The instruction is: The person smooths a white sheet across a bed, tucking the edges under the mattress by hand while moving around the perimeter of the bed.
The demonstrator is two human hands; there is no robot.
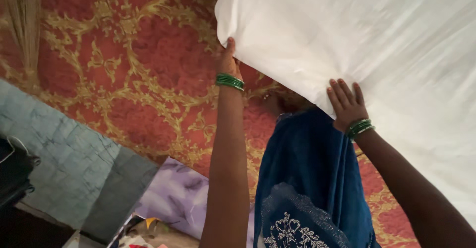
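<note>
- A large white cloth point(377, 54) fills the upper right of the view, plain and unmarked, with faint creases running across it; its near corner sits at the top centre and its right side runs off the frame.
- The left hand point(229, 62) grasps the cloth's left edge just below that corner, the thumb lying on the white face while the other fingers are hidden behind the fabric. Green bangles point(230, 81) circle that wrist.
- The right hand point(347, 106) lies against the cloth's lower edge, four fingers spread flat on the white surface; whether the thumb pinches the fabric from behind cannot be told. A second set of green bangles point(360, 128) sits on this wrist.
- Between the two forearms hangs a blue garment point(307, 178) with pale lace and stitched patterns along its lower hem, partly cut off at the bottom edge.
- Behind everything spreads a red carpet point(129, 64) with gold scrollwork.
- A straw broom point(22, 20) lies at the upper left, its handle out of frame.
- A grey stone floor point(59, 154) borders the carpet at the left, with a dark object point(12, 173) at the edge too cropped to identify.
- A lilac printed cloth point(178, 193) lies at the bottom, over a small heap of items too blurred to make out.
</note>
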